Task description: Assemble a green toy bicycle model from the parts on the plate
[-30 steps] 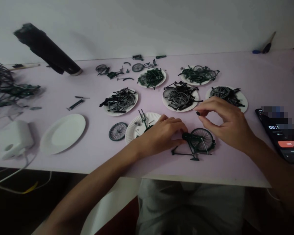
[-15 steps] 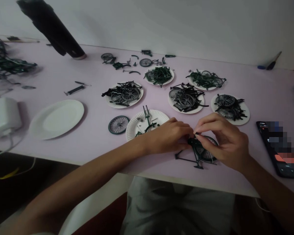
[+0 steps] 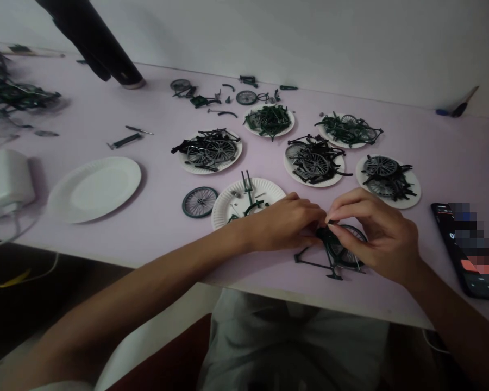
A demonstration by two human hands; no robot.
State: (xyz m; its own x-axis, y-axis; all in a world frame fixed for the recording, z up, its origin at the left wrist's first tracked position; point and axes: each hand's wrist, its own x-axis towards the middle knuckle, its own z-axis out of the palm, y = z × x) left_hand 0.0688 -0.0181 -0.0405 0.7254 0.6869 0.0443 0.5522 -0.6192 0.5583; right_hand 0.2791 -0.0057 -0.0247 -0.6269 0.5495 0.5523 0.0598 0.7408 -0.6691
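A dark green model bicycle frame [image 3: 315, 260] with one spoked wheel [image 3: 356, 255] fitted lies near the table's front edge, under both hands. My left hand [image 3: 295, 222] is closed on the frame from the left, its fingertips meeting the right hand's. With thumb and index finger, my right hand [image 3: 378, 233] pinches a tiny dark part at the frame; its kind is too small to make out. Left of the hands a paper plate [image 3: 222, 209] holds a green fork [image 3: 248, 184] and small parts, partly covered by the left forearm. A loose wheel [image 3: 200, 202] lies beside it.
Several paper plates heaped with bicycle parts stand behind, such as the black pile [image 3: 209, 149] and green pile [image 3: 271, 119]. A bare white plate [image 3: 93, 190] and white adapter [image 3: 8, 184] are left. A phone [image 3: 466, 250] lies right; a black stand [image 3: 101, 49] rises at the back.
The camera view has shifted slightly, so the table's contents appear a little moved. Both hands keep the same pinched pose at the bicycle frame.
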